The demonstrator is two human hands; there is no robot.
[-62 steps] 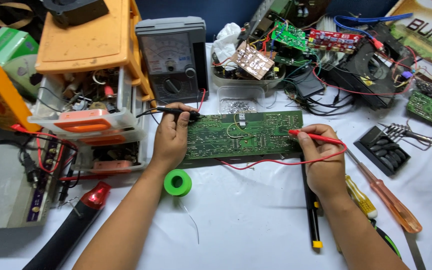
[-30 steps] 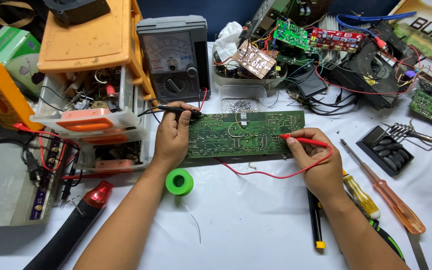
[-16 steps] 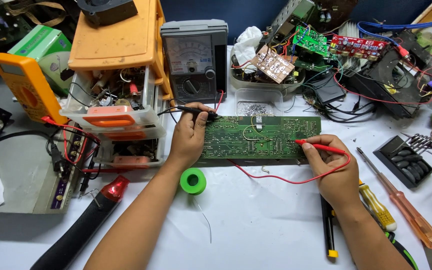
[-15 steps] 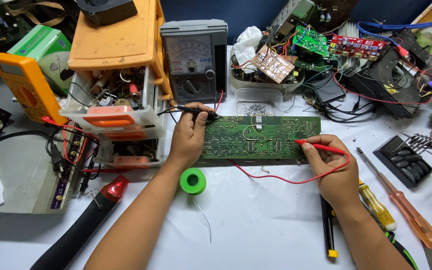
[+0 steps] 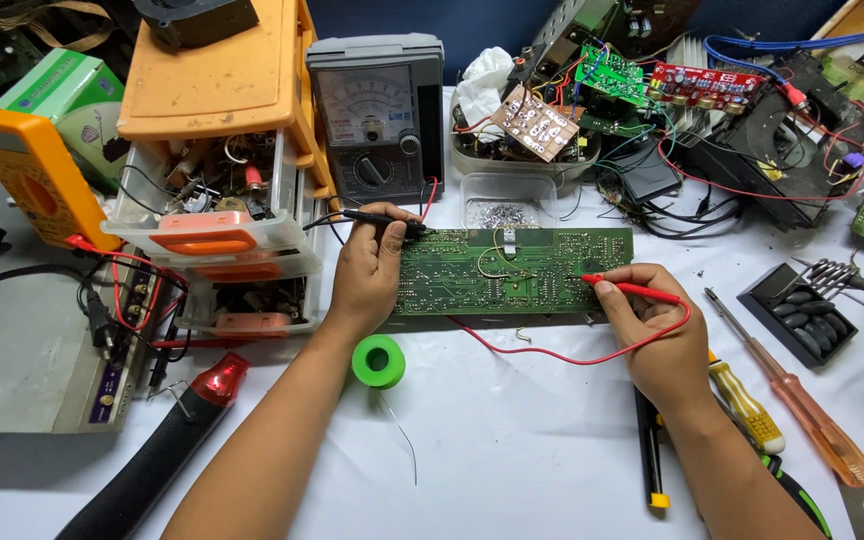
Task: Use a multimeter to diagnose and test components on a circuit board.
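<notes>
The green circuit board (image 5: 512,270) lies solder side up at centre frame on the white table cover (image 5: 512,440). The left hand (image 5: 367,270) rests on the board's left end, fingers pinched narrow round the black probe (image 5: 382,218), whose tip meets the board's upper left corner. The right hand (image 5: 662,335) sits at the board's right end, fingers closed on the red probe (image 5: 632,290), tip on the board's right edge; which solder pad it touches is prob. too small to tell. The red lead (image 5: 552,350) loops below the board & back up past the right wrist.

Above the board, top centre: an analog multimeter (image 5: 377,120) standing upright, w/ a small clear box of metal bits (image 5: 507,205) to its right. Upper left: an orange drawer unit (image 5: 222,170), drawers part open & full of parts, and an orange digital meter (image 5: 22,175) leaning at far left. Just below the left wrist lies a green solder spool (image 5: 379,360). Right of the right hand: a yellow-handled screwdriver (image 5: 747,405), an amber-handled screwdriver (image 5: 802,410) & a black tray (image 5: 802,315). Upper right holds a heap of loose boards & wires (image 5: 672,110).
</notes>
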